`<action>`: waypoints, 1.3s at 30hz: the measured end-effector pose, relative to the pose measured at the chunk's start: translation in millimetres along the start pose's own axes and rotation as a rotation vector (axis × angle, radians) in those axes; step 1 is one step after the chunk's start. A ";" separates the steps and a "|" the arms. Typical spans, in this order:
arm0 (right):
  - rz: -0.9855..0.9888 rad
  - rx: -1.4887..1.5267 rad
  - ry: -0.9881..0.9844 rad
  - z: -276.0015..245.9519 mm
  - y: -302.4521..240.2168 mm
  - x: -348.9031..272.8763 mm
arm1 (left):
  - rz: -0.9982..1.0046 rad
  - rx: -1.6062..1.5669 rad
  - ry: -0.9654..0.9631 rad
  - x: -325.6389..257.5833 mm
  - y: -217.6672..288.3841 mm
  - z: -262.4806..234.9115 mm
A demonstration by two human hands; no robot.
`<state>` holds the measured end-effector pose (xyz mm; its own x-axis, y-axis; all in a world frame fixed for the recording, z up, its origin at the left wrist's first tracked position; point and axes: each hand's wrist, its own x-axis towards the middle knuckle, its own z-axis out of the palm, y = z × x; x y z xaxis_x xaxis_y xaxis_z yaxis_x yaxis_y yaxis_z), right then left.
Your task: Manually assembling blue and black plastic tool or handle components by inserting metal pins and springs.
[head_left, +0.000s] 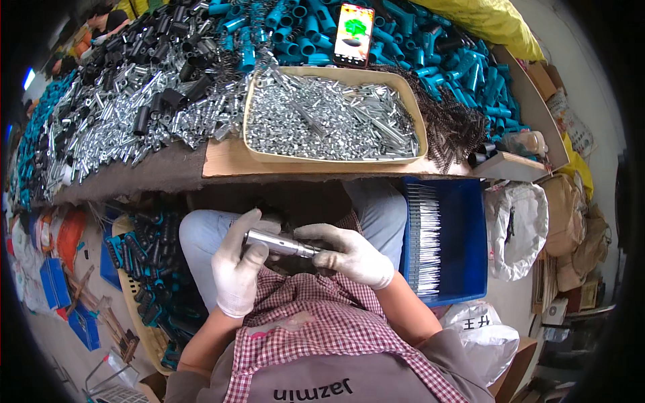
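Note:
Above my lap, my left hand, in a white glove, is closed around the thick end of a shiny metal cylinder. The cylinder lies almost level, its narrower stepped end pointing right. My right hand, also gloved, pinches that narrow end between thumb and fingers. Some of its fingertips are hidden behind the part. Beyond my hands, on the bench edge, stands a cream tray full of small metal pins and sleeves.
Heaped on the bench are metal tubes, black sleeves, teal housings and dark springs. A phone leans behind the tray. A blue bin with rows of metal rods is at my right, a yellow basket of teal-black tools at my left.

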<state>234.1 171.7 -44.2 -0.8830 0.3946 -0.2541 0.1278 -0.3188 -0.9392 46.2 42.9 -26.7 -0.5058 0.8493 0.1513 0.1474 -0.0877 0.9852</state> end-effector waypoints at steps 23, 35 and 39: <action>0.098 -1.028 1.095 -188.2 119.3 -88.5 | -0.224 0.295 -0.435 -12.6 -31.2 -5.5; 0.458 -1.517 0.878 -220.0 149.3 -98.2 | 0.011 0.295 -0.396 -11.9 -36.2 -0.3; 0.613 -1.420 0.895 -221.5 132.4 -100.7 | -0.212 0.263 -0.416 -10.3 -27.5 -1.0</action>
<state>440.0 280.7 -194.2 -0.1369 0.9721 -0.1907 0.9904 0.1379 -0.0081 46.5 36.1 -55.3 -0.1755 0.9736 -0.1460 0.3136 0.1958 0.9291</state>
